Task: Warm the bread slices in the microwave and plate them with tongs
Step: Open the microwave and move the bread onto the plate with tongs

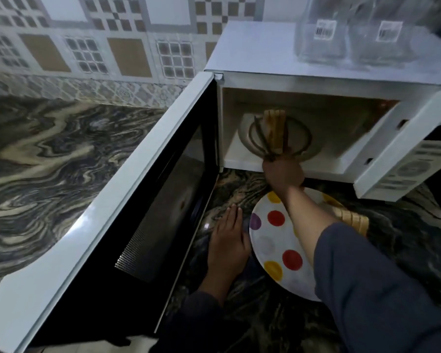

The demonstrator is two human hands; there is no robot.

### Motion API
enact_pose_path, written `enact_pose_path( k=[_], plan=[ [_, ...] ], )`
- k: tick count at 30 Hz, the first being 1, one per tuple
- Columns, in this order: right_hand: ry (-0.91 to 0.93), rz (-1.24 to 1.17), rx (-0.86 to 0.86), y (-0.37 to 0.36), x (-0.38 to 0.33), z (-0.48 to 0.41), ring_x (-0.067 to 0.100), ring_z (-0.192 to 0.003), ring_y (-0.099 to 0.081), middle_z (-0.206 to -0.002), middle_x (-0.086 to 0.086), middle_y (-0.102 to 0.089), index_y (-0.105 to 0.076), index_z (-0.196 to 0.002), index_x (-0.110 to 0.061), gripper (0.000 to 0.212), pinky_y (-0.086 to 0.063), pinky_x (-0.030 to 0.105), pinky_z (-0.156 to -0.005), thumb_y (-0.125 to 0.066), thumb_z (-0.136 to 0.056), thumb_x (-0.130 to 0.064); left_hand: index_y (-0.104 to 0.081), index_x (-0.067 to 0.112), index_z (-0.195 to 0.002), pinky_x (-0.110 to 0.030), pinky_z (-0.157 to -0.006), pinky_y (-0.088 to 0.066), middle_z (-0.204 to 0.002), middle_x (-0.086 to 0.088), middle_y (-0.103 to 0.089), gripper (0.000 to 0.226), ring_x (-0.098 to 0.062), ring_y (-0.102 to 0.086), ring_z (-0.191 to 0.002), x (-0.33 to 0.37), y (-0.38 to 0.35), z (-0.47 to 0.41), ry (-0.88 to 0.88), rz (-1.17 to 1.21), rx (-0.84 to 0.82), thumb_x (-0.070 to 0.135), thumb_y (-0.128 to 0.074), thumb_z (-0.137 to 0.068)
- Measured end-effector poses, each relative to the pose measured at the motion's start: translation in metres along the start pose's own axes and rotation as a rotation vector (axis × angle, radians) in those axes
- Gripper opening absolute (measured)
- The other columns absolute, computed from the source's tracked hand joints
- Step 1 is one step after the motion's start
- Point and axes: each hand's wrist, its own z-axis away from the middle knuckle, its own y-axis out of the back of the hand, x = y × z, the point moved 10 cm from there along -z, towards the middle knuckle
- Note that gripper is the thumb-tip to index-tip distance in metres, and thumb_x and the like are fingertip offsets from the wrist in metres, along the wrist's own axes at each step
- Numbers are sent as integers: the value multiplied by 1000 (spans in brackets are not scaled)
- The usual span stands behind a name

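Head view: right hand grips tongs (clasping bread).

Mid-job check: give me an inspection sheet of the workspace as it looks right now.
Surface: dark marbled counter, bare left of the open microwave door.
Job's things: bread slices gripped in tongs inside the microwave; more bread slices on the spotted plate.
Clutter: two clear containers on top of the microwave.
Hands: right hand closed on the tongs; left hand flat on the counter, beside the plate.
Cables: nothing seen.
Surroundings: patterned tile wall.
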Motion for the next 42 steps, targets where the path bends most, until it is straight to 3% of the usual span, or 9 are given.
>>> enact_pose_path(
  k=[5,11,15,22,29,32,35,39,42],
  plan=[
    [-38,14,7,-1,3,-9,38,-116,-52,-129,19,-53,-39,-132,-5,45,-42,38,-91,-45,-95,-29,-52,14,-132,-34,-107,-23,-137,-2,-54,51,-15,-50,-127,-1,3,2,21,-20,22,33,-41,-86],
    [-86,-53,42,4,13,-10,39,-111,-55,-122,18,-56,-46,-121,-8,35,-42,40,-88,-46,-94,-30,-52,13,-132,-35,-106,-32,-137,-3,-53,52,-16,-51,-126,-2,2,2,15,-24,43,32,-41,-85],
    [-8,-46,48,6,12,-6,37,-109,-56,-119,18,-60,-48,-121,-7,33,-41,36,-83,-45,-96,-29,-51,13,-133,-36,-108,-26,-139,-4,-51,52,-17,-49,-128,-1,2,2,-1,-30,53,33,-40,-87],
    [-45,-74,56,11,21,-1,37,-108,-56,-116,16,-60,-53,-118,-10,32,-38,35,-79,-47,-94,-30,-54,11,-130,-38,-106,-28,-135,-7,-55,51,-19,-52,-125,0,2,2,-10,-42,46,31,-40,-85],
    [-43,-95,128,29,29,34,30,-99,-60,-106,9,-65,-57,-108,-13,28,-36,29,-72,-46,-95,-35,-56,7,-127,-41,-104,-37,-132,-11,-57,53,-23,-53,-124,1,2,0,-9,-7,39,30,-36,-84],
    [-50,-79,143,36,44,62,30,-97,-61,-105,8,-64,-54,-115,-15,30,-39,30,-70,-47,-95,-36,-49,6,-134,-37,-110,-30,-140,-12,-48,62,-23,-45,-132,1,0,0,-9,1,-4,34,-25,-84],
    [-76,-162,137,37,68,95,31,-96,-61,-103,9,-64,-54,-113,-18,29,-51,39,-78,-50,-92,-37,-32,9,-144,-30,-116,-15,-152,-10,-32,72,-20,-26,-142,2,-6,0,-20,5,-90,39,-11,-83],
    [-110,-103,141,42,98,140,32,-118,-52,-133,9,-53,-43,-134,-23,47,-48,42,-91,-50,-91,-38,-26,6,-146,-31,-117,-10,-154,-12,-26,67,-21,-21,-143,3,-8,1,-28,-25,-133,33,-16,-86],
    [-179,-2,100,47,122,167,34,-107,-57,-118,10,-61,-41,-135,-29,45,-44,36,-78,-46,-92,-43,-21,4,-146,-30,-117,-6,-155,-13,-20,55,-20,-16,-145,4,-11,4,-29,-53,-157,27,-21,-97]
  ],
)
